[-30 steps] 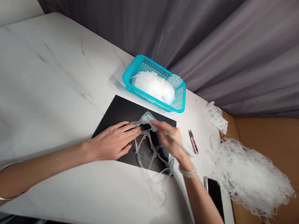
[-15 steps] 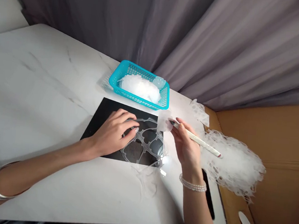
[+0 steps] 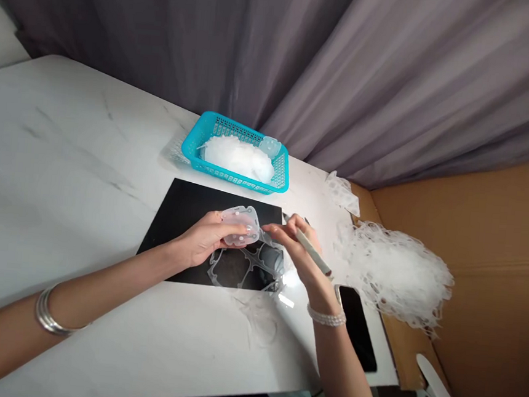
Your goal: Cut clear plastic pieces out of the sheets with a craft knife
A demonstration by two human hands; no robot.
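Observation:
My left hand (image 3: 205, 236) pinches a small translucent plastic piece (image 3: 240, 218) with scalloped edges and tiny holes, thumb on top. My right hand (image 3: 300, 245) holds a white, pen-shaped tool (image 3: 314, 256) across the palm; a dark tip shows beyond the fingers. Its index finger reaches toward the piece's right edge; whether it touches cannot be made out. Below both hands, a clear plastic web with large cut-outs (image 3: 245, 261) lies on a black mat (image 3: 170, 215), partly hidden by my left hand.
Behind the mat stands a blue basket (image 3: 234, 176) with many white translucent pieces. A heap of stringy clear plastic offcuts (image 3: 401, 272) is at the right, near a cardboard wall (image 3: 487, 243). A phone (image 3: 357, 327) lies by my right forearm. More perforated scraps (image 3: 343, 193) lie behind.
The translucent piece has passed from my right hand to my left, which has closed on it. My right hand keeps the tool, now turned back in the palm. The view has shifted slightly.

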